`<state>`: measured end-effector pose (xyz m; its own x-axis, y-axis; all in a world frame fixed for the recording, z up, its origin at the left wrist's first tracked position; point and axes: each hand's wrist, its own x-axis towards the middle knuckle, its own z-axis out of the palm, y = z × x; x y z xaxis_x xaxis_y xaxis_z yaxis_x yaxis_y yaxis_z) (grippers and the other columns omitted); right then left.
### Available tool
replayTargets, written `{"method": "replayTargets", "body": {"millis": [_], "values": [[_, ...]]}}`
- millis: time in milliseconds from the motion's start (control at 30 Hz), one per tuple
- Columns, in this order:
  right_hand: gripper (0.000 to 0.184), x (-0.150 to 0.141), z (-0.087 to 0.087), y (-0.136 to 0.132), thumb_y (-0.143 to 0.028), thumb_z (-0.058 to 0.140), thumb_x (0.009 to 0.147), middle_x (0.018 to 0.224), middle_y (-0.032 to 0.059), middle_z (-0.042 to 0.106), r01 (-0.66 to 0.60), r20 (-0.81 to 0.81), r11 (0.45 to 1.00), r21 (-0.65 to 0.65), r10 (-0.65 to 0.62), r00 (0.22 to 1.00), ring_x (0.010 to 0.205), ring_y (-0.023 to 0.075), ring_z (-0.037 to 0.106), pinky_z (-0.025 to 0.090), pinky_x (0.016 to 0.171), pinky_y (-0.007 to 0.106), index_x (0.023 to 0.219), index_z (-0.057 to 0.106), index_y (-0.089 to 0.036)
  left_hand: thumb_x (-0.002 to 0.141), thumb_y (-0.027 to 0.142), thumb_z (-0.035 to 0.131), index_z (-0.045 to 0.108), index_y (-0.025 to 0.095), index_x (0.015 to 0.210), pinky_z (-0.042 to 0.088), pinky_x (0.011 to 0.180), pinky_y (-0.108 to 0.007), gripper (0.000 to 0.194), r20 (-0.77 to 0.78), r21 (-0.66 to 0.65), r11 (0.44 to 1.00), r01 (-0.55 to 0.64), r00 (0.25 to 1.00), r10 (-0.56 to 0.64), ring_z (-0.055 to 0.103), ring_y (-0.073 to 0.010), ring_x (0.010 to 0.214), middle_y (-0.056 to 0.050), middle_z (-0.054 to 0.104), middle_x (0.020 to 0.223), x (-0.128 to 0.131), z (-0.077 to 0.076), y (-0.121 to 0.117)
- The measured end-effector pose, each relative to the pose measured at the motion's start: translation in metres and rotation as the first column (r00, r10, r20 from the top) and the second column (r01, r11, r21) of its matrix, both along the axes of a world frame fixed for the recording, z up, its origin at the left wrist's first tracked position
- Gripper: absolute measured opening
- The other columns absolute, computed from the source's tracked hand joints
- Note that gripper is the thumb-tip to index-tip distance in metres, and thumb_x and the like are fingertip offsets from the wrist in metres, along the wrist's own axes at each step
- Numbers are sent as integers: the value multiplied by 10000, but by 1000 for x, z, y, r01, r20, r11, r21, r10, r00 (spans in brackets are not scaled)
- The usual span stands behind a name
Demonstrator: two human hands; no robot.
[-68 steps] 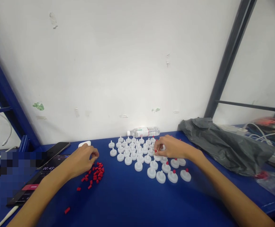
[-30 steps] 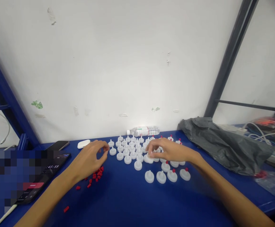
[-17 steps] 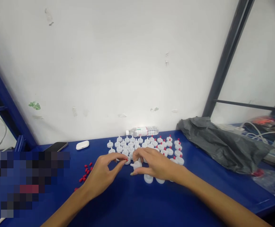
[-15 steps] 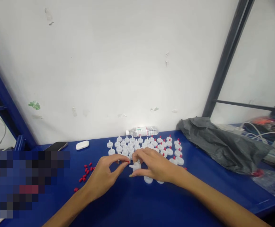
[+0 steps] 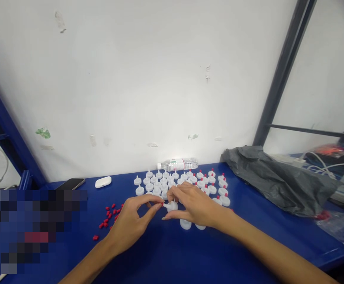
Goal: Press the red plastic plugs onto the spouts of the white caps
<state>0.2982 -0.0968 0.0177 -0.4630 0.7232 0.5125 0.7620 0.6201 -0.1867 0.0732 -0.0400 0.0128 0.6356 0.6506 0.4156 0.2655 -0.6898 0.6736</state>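
Note:
My left hand (image 5: 136, 215) pinches a small red cap (image 5: 162, 204) between thumb and fingertips. The cap meets the tip of a white nozzle lid (image 5: 172, 206), which lies tilted on its side with its spout toward the left. My right hand (image 5: 192, 203) is closed around that lid's round base, partly covering it. Behind both hands stand several white nozzle lids (image 5: 140, 191) with bare spouts. Farther right, more white lids (image 5: 222, 191) carry red caps on their tips. Loose red caps (image 5: 106, 225) lie scattered left of my left hand, some hidden by it.
A clear bottle (image 5: 179, 164) lies on its side against the wall. A white case (image 5: 103, 182) and a dark phone (image 5: 71, 184) rest at the left, near a blurred patch. A grey plastic bag (image 5: 278, 181) covers the right side of the blue table (image 5: 172, 256).
My right hand picked up a white nozzle lid and tipped it sideways. My left hand came from the red pile with a cap, and the cap now touches the spout.

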Motion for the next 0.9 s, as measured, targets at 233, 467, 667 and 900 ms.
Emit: {"method": "replayTargets", "body": {"millis": [233,467,667,900], "values": [[388,0,-6,0,-573,598,928,908,32,668,12,-37,1000,-16,-12,999,731,160,590,437,668,267,1077,545,-218,974,341,589,748,271,988,527,843,-276,174,-39,80,997,14,999,-11,715,-172,910,31,778,995,1,-4,1],[248,0,-6,-2,-396,655,949,1018,56,692,-5,-61,1000,-18,4,998,911,187,646,497,815,302,1100,549,-229,1019,317,516,709,264,1079,487,845,-318,209,-100,253,967,-7,994,33,682,-196,928,1,760,1031,-2,-15,12],[161,-6,-3,-6,-370,562,1008,940,50,696,-47,-7,996,73,48,999,879,183,645,490,817,302,1022,537,-211,1058,287,384,635,220,949,452,781,-309,282,-149,257,966,33,989,6,612,-188,840,-26,681,905,-1,-6,-1],[201,-10,-3,-9,-337,459,1050,831,42,639,-113,177,977,182,81,981,745,171,565,447,735,302,932,530,-191,1064,307,322,548,221,830,414,759,-338,336,-231,216,975,57,973,-6,540,-201,798,-22,613,843,-2,-8,-5]]}}
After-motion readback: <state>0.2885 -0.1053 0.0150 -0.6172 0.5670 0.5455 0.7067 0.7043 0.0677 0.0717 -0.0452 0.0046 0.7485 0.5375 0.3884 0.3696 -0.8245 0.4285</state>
